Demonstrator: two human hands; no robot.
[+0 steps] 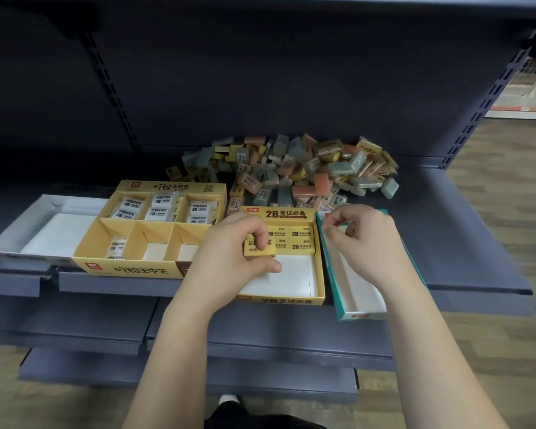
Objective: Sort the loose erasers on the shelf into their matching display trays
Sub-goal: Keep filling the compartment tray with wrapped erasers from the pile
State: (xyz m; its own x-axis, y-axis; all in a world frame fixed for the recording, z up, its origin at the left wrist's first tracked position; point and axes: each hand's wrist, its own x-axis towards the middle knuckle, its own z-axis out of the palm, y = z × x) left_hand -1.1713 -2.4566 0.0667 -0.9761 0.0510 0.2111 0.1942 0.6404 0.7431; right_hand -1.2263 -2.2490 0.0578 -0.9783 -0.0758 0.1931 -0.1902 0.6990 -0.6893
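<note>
"2B 考试必备" on the yellow tray point(285, 213); "2B" on its erasers point(300, 233) and on the divided tray point(209, 187)

Print on loose erasers point(291, 171) illegible

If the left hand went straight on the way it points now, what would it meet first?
Probably the yellow 2B erasers already packed in the yellow tray: the left hand, gripping a yellow eraser, points toward them. Depth is unclear, so it may pass just above them.
</note>
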